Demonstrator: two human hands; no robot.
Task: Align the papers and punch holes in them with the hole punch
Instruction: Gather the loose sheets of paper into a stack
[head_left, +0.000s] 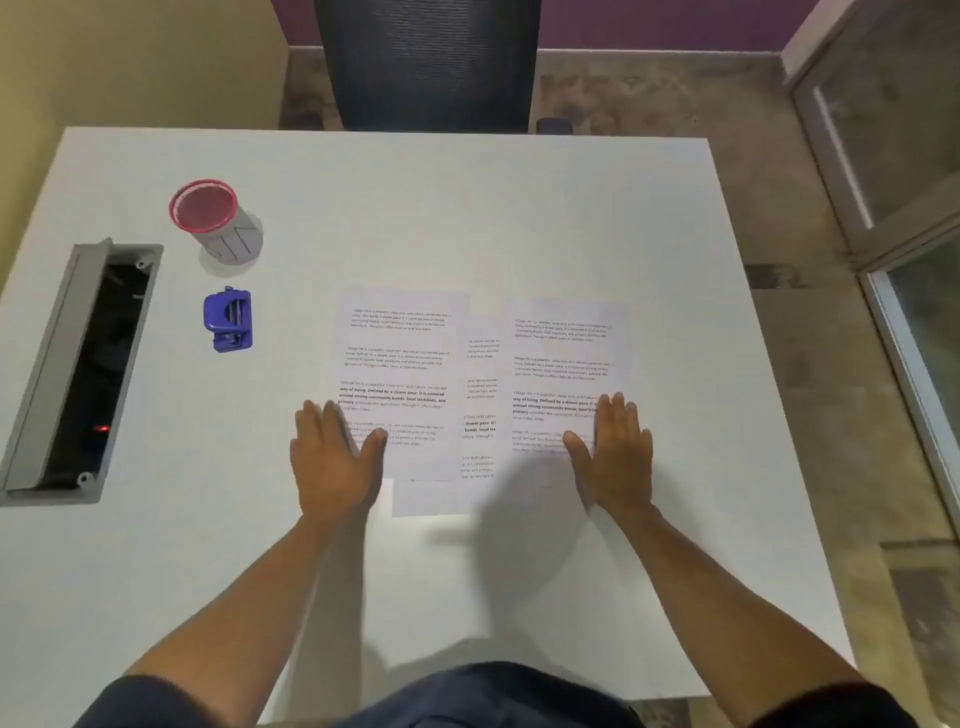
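Observation:
Three printed sheets lie overlapping on the white table (415, 218): a left sheet (402, 358), a right sheet (563, 358), and a middle sheet (480, 415) partly covered by both. My left hand (332, 462) lies flat with fingers spread on the lower left corner of the left sheet. My right hand (615, 457) lies flat on the lower right part of the right sheet. Neither hand holds anything. A blue hole punch (227, 319) stands to the left of the papers, apart from both hands.
A grey cup with a red rim (215, 221) stands behind the punch. An open cable tray (78, 374) is sunk into the table's left side. A dark office chair (431, 62) stands beyond the far edge. A glass door (893, 156) is at the right.

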